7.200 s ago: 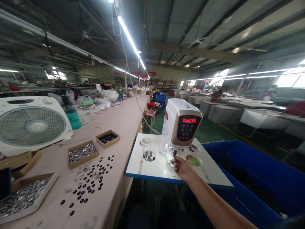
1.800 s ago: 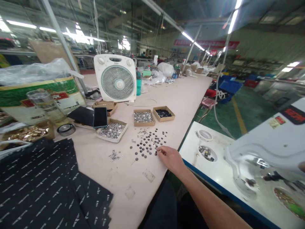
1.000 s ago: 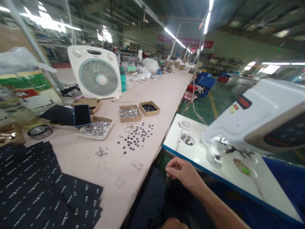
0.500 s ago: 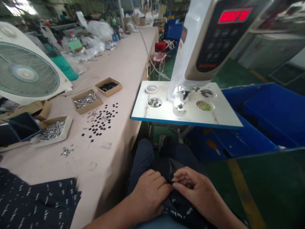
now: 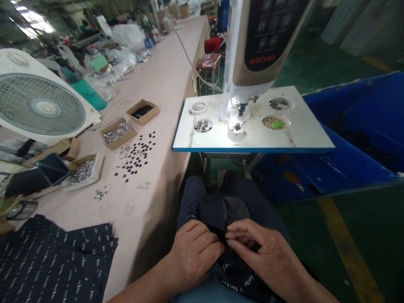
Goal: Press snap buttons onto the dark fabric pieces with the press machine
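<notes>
On your lap, your 2 hands, left hand (image 5: 195, 254) and right hand (image 5: 265, 256), now pinch the dark garment (image 5: 232, 210); the right hand has left the table (image 5: 164, 84).

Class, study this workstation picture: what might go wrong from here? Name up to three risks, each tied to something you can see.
1. Both hands, left hand and right hand, pinch the dark garment low on the lap; any small part between the fingers might drop to the floor.
2. The loose black buttons lie unboxed near the table edge; a sleeve might sweep them off.
</notes>
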### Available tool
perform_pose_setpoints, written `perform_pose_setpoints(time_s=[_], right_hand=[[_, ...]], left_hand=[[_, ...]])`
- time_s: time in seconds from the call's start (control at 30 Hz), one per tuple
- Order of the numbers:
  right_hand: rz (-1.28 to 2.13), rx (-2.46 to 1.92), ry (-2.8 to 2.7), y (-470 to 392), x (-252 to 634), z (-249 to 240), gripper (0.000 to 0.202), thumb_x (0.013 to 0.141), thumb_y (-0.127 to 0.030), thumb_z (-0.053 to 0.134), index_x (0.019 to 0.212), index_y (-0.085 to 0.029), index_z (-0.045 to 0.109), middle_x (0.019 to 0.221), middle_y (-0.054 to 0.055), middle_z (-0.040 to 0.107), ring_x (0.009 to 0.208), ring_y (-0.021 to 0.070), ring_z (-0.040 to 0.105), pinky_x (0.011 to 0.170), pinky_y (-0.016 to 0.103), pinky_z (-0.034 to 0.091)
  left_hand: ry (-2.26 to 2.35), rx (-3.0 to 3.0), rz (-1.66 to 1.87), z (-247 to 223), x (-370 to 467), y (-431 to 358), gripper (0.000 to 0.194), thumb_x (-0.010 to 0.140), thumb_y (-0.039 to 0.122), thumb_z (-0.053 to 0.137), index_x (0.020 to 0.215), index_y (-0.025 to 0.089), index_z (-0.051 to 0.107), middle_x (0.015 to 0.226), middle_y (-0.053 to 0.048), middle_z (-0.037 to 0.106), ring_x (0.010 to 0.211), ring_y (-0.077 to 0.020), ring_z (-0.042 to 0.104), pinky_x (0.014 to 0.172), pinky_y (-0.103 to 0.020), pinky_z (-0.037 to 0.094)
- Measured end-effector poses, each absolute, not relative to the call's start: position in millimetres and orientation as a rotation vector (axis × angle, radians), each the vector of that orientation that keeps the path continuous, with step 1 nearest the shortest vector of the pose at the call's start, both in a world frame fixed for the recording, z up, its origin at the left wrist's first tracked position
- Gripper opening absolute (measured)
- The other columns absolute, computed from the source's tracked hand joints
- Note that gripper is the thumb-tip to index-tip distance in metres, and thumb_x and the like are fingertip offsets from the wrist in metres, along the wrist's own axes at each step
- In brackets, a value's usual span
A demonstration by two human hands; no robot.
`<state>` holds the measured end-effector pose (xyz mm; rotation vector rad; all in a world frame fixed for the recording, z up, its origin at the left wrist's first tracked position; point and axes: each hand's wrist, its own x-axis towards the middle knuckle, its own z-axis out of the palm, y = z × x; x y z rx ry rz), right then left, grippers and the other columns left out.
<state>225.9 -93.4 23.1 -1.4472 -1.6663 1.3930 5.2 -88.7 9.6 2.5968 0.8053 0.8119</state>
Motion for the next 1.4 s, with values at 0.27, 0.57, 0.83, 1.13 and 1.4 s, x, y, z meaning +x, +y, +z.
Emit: perform_pose_setpoints(time_s=[0.27, 0.57, 0.83, 1.13, 1.4], right_hand=[[1.357, -1.415, -1.665, -96, 227, 29, 0.023, 0.084, -0.016, 0.067, 0.105, -0.025, 0.068, 0.088, -0.003, 0.079, 0.077, 0.0131, 0.075, 0.074, 0.023, 0.061], [1.299, -1.386, -1.750, -99, 227, 32, 0.029, 0.086, -0.013, 0.063, 0.110, -0.028, 0.067, 0.089, -0.005, 0.079, 0.078, 0.0111, 0.075, 0.075, 0.020, 0.060], [1.325, -1.357, -1.838, -99, 224, 27, 0.028, 0.088, -0.014, 0.060, 0.111, -0.028, 0.068, 0.092, -0.003, 0.079, 0.082, 0.0136, 0.076, 0.077, 0.023, 0.060], [1.297, -1.282, -2.010, -97, 225, 38, 0.023, 0.093, -0.018, 0.052, 0.107, -0.026, 0.068, 0.096, 0.000, 0.078, 0.087, 0.0159, 0.074, 0.080, 0.026, 0.056], [1.371, -1.311, -2.137, -102, 231, 42, 0.089, 0.051, -0.051, 0.092, 0.132, -0.030, 0.061, 0.125, 0.005, 0.072, 0.114, 0.0334, 0.067, 0.099, 0.041, 0.051]], left_hand=[[0.811, 2.637, 0.898, 15, 4, -93, 0.019, 0.098, 0.015, 0.044, 0.098, 0.015, 0.063, 0.086, -0.006, 0.070, 0.081, -0.0166, 0.060, 0.079, -0.036, 0.048], [0.805, 2.683, 0.954, 21, 6, -92, 0.015, 0.097, 0.014, 0.049, 0.096, 0.015, 0.064, 0.083, -0.004, 0.070, 0.081, -0.0155, 0.062, 0.082, -0.035, 0.051], [0.819, 2.621, 0.948, 21, 5, -94, 0.016, 0.096, 0.013, 0.047, 0.095, 0.014, 0.063, 0.083, -0.005, 0.070, 0.079, -0.0163, 0.060, 0.080, -0.035, 0.049], [0.946, 2.350, 0.845, 12, 5, -98, 0.022, 0.078, 0.004, 0.050, 0.093, 0.017, 0.059, 0.084, -0.003, 0.069, 0.077, -0.0157, 0.058, 0.071, -0.032, 0.040], [1.118, 1.991, 0.777, 7, 10, -97, 0.016, 0.071, 0.005, 0.060, 0.078, 0.019, 0.062, 0.069, 0.003, 0.063, 0.065, -0.0117, 0.056, 0.063, -0.026, 0.035]])
